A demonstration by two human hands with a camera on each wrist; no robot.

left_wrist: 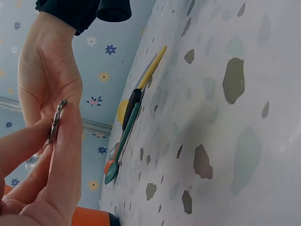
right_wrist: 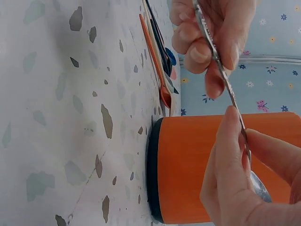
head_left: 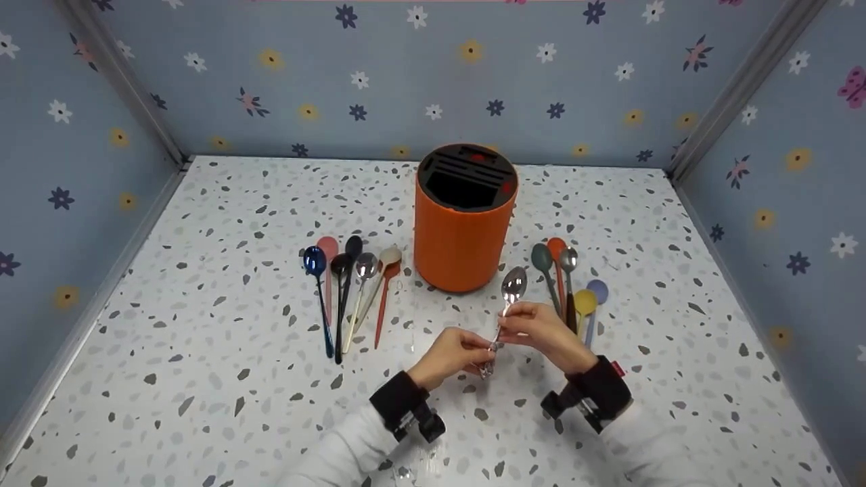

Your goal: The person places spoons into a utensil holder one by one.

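A shiny silver spoon (head_left: 514, 284) with an ornate handle is held by both hands above the table, bowl pointing away from the person. My left hand (head_left: 454, 354) pinches the handle near its lower end. Higher up, below the bowl, my right hand (head_left: 541, 330) pinches the same handle between thumb and fingers. In the right wrist view the patterned spoon handle (right_wrist: 218, 59) runs from one hand to the other. The left wrist view shows only a short piece of the handle (left_wrist: 57, 121) between the fingers. Just beyond the bowl stands an orange cylindrical holder (head_left: 461, 247) with a slotted black top.
Left of the holder lies a group of several spoons, among them a blue spoon (head_left: 315, 262) and a red spoon (head_left: 384, 297). To the right lie more, including a dark green spoon (head_left: 542, 260) and a yellow spoon (head_left: 585, 302). Flowered walls (head_left: 311, 74) enclose the speckled table (head_left: 223, 311).
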